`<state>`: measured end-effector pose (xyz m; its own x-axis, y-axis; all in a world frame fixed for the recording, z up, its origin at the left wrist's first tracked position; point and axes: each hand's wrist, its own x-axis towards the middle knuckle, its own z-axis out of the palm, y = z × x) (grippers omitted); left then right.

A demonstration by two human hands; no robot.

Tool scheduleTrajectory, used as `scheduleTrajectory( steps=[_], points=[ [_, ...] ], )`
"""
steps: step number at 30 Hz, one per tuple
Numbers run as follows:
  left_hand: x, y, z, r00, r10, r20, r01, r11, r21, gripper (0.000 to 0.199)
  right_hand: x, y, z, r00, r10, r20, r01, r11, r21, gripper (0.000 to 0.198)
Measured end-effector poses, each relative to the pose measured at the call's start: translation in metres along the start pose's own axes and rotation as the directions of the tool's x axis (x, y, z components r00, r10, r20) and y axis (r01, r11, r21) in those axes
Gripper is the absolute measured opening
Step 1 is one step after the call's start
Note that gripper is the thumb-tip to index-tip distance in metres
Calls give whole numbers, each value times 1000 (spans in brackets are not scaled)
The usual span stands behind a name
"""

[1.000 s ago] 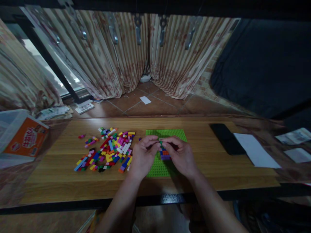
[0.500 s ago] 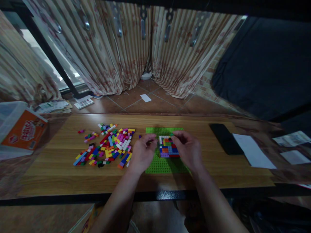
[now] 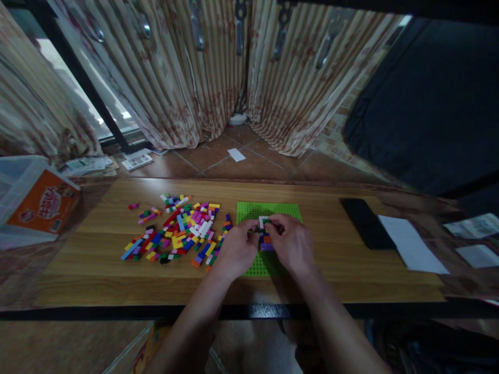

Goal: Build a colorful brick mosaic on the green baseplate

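A block of many-coloured toy bricks (image 3: 266, 246) stands on a green studded baseplate (image 3: 268, 209), largely hidden by my hands. At its left side is my left hand (image 3: 239, 248), fingers curled and thumb pressed in; whatever they pinch is hidden. My right hand (image 3: 291, 243) is over the right part of the bricks, thumb and fingers closed together. A small dark green brick (image 3: 267, 222) shows at its fingertips, near the white bricks along the far edge. The two sets of fingertips are close together.
Loose toy bricks (image 3: 183, 228) lie in a spread pile left of the baseplate. A black phone-like slab (image 3: 366, 223) and a white paper (image 3: 413, 244) lie to the right. A clear plastic tub with an orange label (image 3: 44, 205) stands at the far left. The wooden table (image 3: 128, 288) has a black front edge.
My right hand has moved left over the brick block, and my left hand has come in towards it, so the fingertips are nearer each other. The view has shifted slightly.
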<state>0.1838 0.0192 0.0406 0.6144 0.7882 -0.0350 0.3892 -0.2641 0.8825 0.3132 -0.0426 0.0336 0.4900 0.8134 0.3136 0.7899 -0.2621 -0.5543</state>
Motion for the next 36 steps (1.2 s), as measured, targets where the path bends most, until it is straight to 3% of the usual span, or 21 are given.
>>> scheduleTrajectory(
  steps=[13,22,29,36],
  points=[
    [-3,-5,0,998,54,31,-54,998,14,32,0,2,-4,998,-33,52,30,998,58,19],
    [-2,-2,-1,1000,11,16,-12,998,65,29,5,13,-5,980,-44,-195,54,998,44,25],
    [-3,1,-3,999,8,38,-11,996,83,28,11,19,8,986,165,-1,-162,972,173,39],
    [-2,0,-1,1000,17,25,-19,997,81,29,13,20,7,989,143,33,-147,975,165,38]
  ],
)
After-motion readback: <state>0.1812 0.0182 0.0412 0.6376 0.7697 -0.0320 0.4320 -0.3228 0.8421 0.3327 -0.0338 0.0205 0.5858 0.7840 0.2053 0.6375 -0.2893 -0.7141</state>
